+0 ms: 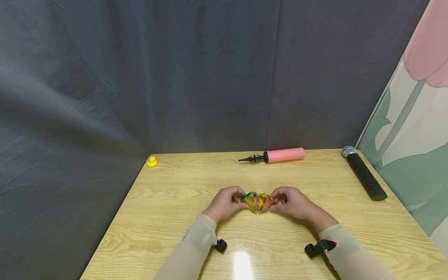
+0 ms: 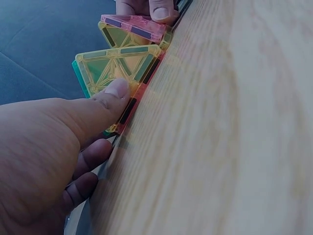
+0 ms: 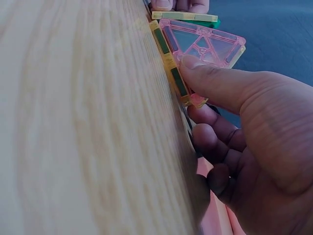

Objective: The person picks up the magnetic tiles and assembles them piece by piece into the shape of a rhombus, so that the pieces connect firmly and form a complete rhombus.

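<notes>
At the middle of the table, translucent triangular magnetic tiles stand joined in two small pyramid-like shapes side by side. My left hand (image 1: 225, 203) pinches the left shape (image 1: 250, 202), thumb on its yellow face. In the left wrist view, this yellow tile (image 2: 137, 51) has a green tile (image 2: 81, 81) behind it and a pink one along its base. My right hand (image 1: 294, 203) grips the right shape (image 1: 268, 203), its thumb lying on a pink tile (image 3: 222, 41) with a yellow tile (image 3: 161, 40) along the base. Whether the two shapes touch I cannot tell.
A pink balloon pump (image 1: 285, 155) with a black nozzle lies behind the hands. The yellow rubber duck (image 1: 152, 161) sits at the back left corner. Along the right edge lies a black cylinder with a silver end (image 1: 365, 175). A dark curtain (image 1: 210, 77) hangs behind the table.
</notes>
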`<action>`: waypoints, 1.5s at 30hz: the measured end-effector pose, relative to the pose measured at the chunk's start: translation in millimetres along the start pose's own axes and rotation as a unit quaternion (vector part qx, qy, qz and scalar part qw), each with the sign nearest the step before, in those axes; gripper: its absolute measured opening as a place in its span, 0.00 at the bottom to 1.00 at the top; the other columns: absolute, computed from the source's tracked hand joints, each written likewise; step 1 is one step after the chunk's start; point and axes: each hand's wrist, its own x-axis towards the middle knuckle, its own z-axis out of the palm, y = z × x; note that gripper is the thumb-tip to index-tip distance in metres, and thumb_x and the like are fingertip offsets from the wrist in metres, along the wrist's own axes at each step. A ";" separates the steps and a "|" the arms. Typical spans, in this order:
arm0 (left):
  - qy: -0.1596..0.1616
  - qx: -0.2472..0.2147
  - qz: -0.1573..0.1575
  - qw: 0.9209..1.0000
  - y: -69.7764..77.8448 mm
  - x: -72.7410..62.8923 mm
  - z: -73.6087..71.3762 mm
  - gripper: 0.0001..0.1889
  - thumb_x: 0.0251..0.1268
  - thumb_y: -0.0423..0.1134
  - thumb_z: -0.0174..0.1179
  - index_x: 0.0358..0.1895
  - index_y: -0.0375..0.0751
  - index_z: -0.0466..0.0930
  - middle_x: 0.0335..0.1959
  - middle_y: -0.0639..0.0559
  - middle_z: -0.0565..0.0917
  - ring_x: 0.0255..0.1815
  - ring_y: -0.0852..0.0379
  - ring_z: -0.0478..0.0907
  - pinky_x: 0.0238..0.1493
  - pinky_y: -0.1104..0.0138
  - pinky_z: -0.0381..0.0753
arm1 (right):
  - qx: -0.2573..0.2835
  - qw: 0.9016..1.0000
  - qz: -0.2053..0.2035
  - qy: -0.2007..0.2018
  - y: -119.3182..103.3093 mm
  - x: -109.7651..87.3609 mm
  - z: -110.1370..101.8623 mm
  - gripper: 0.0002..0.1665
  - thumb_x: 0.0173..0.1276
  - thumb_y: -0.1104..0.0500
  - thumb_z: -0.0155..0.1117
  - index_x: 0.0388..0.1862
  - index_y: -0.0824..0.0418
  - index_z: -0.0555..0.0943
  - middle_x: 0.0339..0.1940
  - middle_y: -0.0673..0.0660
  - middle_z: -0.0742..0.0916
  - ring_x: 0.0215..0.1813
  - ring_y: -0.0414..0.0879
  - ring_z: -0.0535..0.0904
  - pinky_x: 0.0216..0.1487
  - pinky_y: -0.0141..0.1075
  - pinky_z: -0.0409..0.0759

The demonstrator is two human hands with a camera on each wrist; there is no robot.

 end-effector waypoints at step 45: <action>0.003 -0.039 0.017 0.999 -4.2 -0.2 1.1 0.15 0.62 0.44 0.76 0.51 0.54 0.87 0.37 0.62 0.83 0.35 0.63 0.78 0.38 0.67 0.81 | 0.072 0.997 -0.014 0.014 -3.9 -0.4 0.5 0.17 0.61 0.59 0.83 0.47 0.55 0.86 0.37 0.53 0.84 0.38 0.48 0.80 0.38 0.36 0.81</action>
